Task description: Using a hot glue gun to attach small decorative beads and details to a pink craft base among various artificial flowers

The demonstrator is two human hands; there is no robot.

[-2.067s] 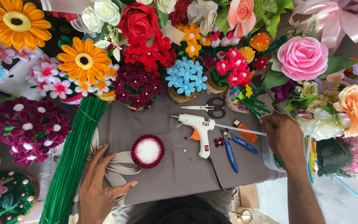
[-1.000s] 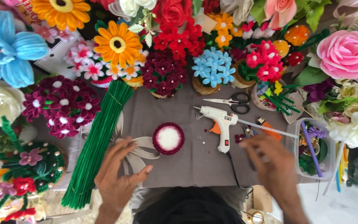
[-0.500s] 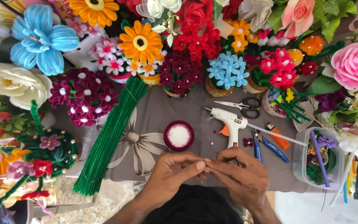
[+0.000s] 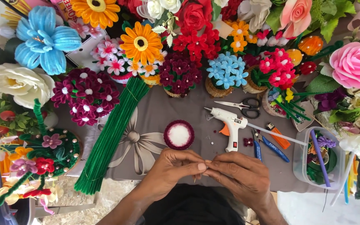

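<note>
My left hand (image 4: 172,168) and my right hand (image 4: 239,174) meet fingertip to fingertip at the near edge of the grey cloth (image 4: 167,108). Together they pinch something very small, too tiny to identify. Just beyond my left hand sits a round dark-red dish (image 4: 179,134) filled with white beads. A white hot-glue gun (image 4: 232,123) lies just past my right hand, with black-handled scissors (image 4: 240,106) behind it.
A thick bundle of green pipe cleaners (image 4: 110,135) lies diagonally at left. Blue-handled tools (image 4: 269,146), an orange cutter (image 4: 279,137) and a clear plastic tub (image 4: 317,156) sit at right. Handmade pipe-cleaner flowers in pots crowd the back and both sides.
Both hands came in from the sides and joined at the near edge, fingertips pinched together. The view shifted, showing more flowers at left.
</note>
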